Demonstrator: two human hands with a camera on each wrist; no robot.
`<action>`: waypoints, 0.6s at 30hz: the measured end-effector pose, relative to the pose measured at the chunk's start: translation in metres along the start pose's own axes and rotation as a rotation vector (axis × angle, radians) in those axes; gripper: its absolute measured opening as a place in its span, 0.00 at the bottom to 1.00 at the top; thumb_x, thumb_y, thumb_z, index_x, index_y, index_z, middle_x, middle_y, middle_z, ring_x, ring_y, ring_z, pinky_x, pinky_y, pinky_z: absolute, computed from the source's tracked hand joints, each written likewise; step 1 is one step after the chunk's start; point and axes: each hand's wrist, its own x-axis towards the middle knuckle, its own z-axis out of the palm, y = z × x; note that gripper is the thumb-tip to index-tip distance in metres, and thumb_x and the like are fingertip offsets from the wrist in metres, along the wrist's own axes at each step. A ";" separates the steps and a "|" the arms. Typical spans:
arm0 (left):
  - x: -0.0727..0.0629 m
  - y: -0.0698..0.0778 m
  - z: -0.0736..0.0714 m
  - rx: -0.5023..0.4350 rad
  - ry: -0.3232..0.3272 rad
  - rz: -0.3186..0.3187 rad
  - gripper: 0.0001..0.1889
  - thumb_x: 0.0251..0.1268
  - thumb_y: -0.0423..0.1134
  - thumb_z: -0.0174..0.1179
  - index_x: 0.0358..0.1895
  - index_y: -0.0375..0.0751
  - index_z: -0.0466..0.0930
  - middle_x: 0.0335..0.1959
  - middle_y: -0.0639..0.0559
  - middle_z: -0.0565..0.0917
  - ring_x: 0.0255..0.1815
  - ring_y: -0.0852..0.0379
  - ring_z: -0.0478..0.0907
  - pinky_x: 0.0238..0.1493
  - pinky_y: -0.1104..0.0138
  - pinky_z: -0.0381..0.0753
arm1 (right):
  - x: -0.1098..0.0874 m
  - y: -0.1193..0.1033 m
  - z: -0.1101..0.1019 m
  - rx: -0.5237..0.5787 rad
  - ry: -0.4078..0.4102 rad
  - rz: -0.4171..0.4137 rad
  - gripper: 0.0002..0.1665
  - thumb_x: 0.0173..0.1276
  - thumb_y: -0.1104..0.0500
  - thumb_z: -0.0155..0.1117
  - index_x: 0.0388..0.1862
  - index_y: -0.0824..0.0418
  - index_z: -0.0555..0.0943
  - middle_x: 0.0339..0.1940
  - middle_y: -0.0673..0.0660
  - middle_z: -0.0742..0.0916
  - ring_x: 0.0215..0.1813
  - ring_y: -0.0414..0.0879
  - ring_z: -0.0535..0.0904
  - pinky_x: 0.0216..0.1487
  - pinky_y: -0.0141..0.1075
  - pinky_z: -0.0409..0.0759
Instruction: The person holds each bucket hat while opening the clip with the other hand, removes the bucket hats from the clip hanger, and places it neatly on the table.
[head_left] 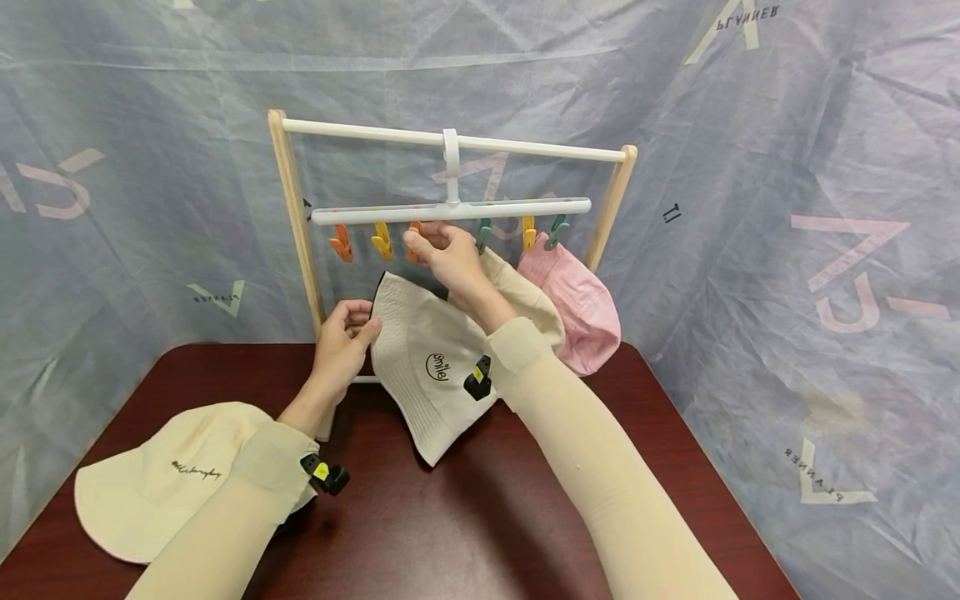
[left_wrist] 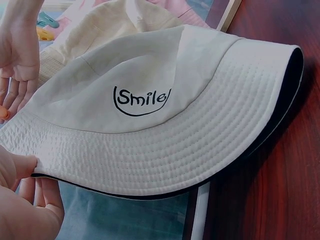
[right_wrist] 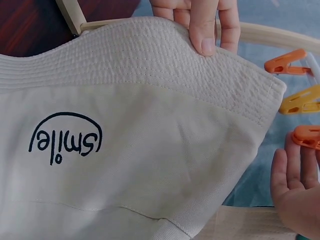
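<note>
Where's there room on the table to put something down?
The red-brown table has a bare patch in front of the Smile hat, between the left sleeve and right sleeve. A narrower strip lies right of the right sleeve. It's crowded under the hanger, where the Smile, beige and pink hats bunch, and around the cream cap.

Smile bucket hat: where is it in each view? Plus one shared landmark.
Head: bucket hat just below centre.
Left wrist: across the middle, print upright.
Right wrist: left and centre, print upside down.
Shared landmark: left hand pinching its brim.
</note>
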 end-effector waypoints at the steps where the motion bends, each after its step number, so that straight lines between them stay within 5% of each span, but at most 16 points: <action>1: 0.000 0.000 0.000 0.001 0.000 0.001 0.20 0.81 0.38 0.62 0.67 0.33 0.73 0.55 0.42 0.78 0.48 0.60 0.79 0.48 0.75 0.79 | 0.000 0.000 0.000 -0.002 0.000 -0.004 0.24 0.79 0.51 0.69 0.64 0.65 0.82 0.56 0.60 0.89 0.53 0.50 0.88 0.57 0.39 0.86; 18: -0.001 -0.003 -0.003 0.013 -0.005 -0.007 0.21 0.82 0.39 0.60 0.69 0.34 0.72 0.57 0.43 0.78 0.48 0.62 0.79 0.47 0.75 0.79 | 0.001 0.002 0.000 -0.002 -0.027 -0.011 0.26 0.78 0.50 0.70 0.66 0.65 0.81 0.60 0.61 0.88 0.56 0.52 0.87 0.60 0.39 0.85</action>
